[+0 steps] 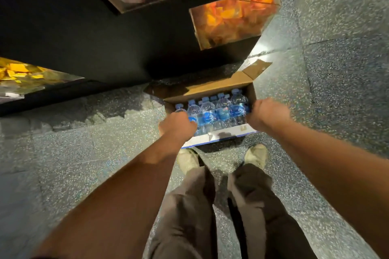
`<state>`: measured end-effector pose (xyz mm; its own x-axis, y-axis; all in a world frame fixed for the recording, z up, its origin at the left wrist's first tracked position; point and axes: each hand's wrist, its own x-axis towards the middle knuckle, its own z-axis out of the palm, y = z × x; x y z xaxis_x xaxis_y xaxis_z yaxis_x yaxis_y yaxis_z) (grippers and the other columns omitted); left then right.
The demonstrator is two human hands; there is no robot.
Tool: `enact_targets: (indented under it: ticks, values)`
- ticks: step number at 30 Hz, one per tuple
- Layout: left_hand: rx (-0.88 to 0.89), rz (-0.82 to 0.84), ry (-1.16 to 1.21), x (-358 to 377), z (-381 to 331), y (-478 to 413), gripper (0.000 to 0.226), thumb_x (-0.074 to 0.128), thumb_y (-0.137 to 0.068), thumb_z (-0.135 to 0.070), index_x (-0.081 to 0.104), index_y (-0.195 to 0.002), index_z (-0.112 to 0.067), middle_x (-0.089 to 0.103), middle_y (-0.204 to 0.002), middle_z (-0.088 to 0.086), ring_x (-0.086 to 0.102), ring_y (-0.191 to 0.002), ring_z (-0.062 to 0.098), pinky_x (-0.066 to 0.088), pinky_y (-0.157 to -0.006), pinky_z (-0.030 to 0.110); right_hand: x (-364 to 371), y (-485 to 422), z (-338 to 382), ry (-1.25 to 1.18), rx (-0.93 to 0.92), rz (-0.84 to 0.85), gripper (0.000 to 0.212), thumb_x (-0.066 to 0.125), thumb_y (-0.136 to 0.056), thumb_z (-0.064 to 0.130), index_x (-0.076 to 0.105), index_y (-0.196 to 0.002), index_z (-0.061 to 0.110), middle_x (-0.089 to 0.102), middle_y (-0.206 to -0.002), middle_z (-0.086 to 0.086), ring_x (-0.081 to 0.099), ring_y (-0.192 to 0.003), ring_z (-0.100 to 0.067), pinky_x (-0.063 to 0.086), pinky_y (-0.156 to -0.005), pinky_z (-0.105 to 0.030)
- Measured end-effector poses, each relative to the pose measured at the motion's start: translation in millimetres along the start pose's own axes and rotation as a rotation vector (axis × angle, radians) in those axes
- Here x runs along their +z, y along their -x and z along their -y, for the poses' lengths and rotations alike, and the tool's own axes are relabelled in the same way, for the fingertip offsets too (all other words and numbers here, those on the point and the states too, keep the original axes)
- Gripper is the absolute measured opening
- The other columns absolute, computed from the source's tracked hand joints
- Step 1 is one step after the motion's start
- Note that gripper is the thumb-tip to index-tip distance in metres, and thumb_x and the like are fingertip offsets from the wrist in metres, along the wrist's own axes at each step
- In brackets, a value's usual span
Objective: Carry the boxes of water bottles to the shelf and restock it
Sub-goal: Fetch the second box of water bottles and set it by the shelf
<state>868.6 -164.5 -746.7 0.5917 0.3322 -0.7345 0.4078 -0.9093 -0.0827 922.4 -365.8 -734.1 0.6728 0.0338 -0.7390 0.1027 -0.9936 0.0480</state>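
An open cardboard box (212, 88) sits low in front of my feet, its flaps folded outward. Several clear water bottles (221, 109) with blue caps and blue labels fill it in rows. My left hand (177, 125) grips the box's left side, fingers curled in against the end bottle. On the opposite side, my right hand (268, 113) grips the right wall the same way, fingers tucked inside. A white front edge of the box (219, 136) shows between my wrists. Whether the box rests on the floor or is lifted is unclear.
A black display stand (105, 33) rises just behind the box, holding clear bins of orange snack packets (233, 21) and yellow ones (16, 73). Speckled grey floor (336, 90) spreads to the right and left. My shoes (255, 155) stand right behind the box.
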Motion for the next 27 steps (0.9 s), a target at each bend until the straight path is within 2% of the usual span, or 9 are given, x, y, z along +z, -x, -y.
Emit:
enact_targets:
  ticks: [6,10,12,14,16,18,21,24,27]
  values:
    - [-0.032,-0.057,0.094,57,7,-63,0.030,0.049,-0.091,-0.031,0.056,-0.114,-0.014,0.061,-0.114,0.012,0.058,-0.107,0.033,0.047,-0.085,0.037,58,-74,0,-0.088,0.103,-0.029,0.037,0.047,-0.096,0.032,0.048,-0.122,0.006,0.058,-0.116,-0.015,0.059,-0.107,-0.035,0.048,-0.082,-0.039]
    - [-0.165,-0.265,0.215,92,25,-105,0.033,0.054,-0.089,-0.030,0.049,-0.113,-0.008,0.052,-0.117,0.014,0.052,-0.109,0.033,0.046,-0.084,0.042,101,-130,2,-0.215,0.162,-0.138,0.039,0.048,-0.095,0.023,0.035,-0.126,0.003,0.045,-0.125,-0.018,0.050,-0.115,-0.036,0.047,-0.086,-0.045]
    - [-0.246,-0.354,0.241,104,32,-128,0.045,0.053,-0.091,-0.031,0.042,-0.126,-0.005,0.046,-0.127,0.016,0.046,-0.118,0.033,0.042,-0.090,0.042,117,-149,0,-0.234,0.226,-0.188,0.047,0.053,-0.092,0.021,0.032,-0.129,0.000,0.043,-0.127,-0.019,0.046,-0.117,-0.036,0.046,-0.087,-0.047]
    - [-0.358,-0.332,0.309,113,36,-150,0.064,0.050,-0.095,-0.033,0.024,-0.144,-0.001,0.035,-0.142,0.019,0.038,-0.130,0.033,0.034,-0.102,0.040,133,-164,-3,-0.258,0.291,-0.197,0.061,0.054,-0.092,0.020,0.023,-0.139,-0.003,0.039,-0.136,-0.021,0.043,-0.122,-0.037,0.043,-0.092,-0.046]
    - [-0.444,-0.292,0.449,121,32,-169,0.072,0.049,-0.096,-0.032,0.014,-0.148,0.002,0.034,-0.146,0.021,0.039,-0.131,0.034,0.032,-0.104,0.039,149,-176,-6,-0.297,0.334,-0.178,0.069,0.050,-0.094,0.019,0.011,-0.146,-0.004,0.034,-0.144,-0.023,0.040,-0.128,-0.039,0.039,-0.099,-0.047]
    - [-0.465,-0.256,0.492,131,27,-186,0.068,0.048,-0.097,-0.031,0.018,-0.148,0.003,0.041,-0.141,0.023,0.044,-0.128,0.036,0.034,-0.102,0.038,163,-183,-7,-0.353,0.358,-0.168,0.059,0.043,-0.097,0.018,0.015,-0.146,-0.002,0.043,-0.139,-0.024,0.046,-0.123,-0.041,0.039,-0.097,-0.048]
    - [-0.475,-0.284,0.439,139,29,-198,0.048,0.047,-0.098,-0.025,0.039,-0.135,0.005,0.048,-0.134,0.023,0.046,-0.124,0.033,0.031,-0.097,0.033,174,-186,-8,-0.456,0.375,-0.264,0.030,0.037,-0.100,0.023,0.040,-0.122,0.002,0.060,-0.111,-0.025,0.059,-0.102,-0.044,0.043,-0.080,-0.044]
    - [-0.452,-0.319,0.470,144,41,-187,0.028,0.056,-0.092,-0.018,0.060,-0.112,0.001,0.062,-0.117,0.023,0.058,-0.110,0.034,0.039,-0.082,0.033,174,-187,-13,-0.460,0.365,-0.304,0.027,0.036,-0.101,0.027,0.048,-0.109,0.004,0.063,-0.101,-0.028,0.060,-0.095,-0.045,0.044,-0.076,-0.043]
    - [-0.456,-0.319,0.479,141,44,-177,0.025,0.052,-0.092,-0.019,0.062,-0.106,0.000,0.064,-0.112,0.027,0.060,-0.106,0.041,0.045,-0.081,0.036,172,-190,-18,-0.455,0.348,-0.290,0.028,0.038,-0.099,0.027,0.053,-0.105,0.004,0.064,-0.101,-0.028,0.060,-0.096,-0.045,0.045,-0.077,-0.043]
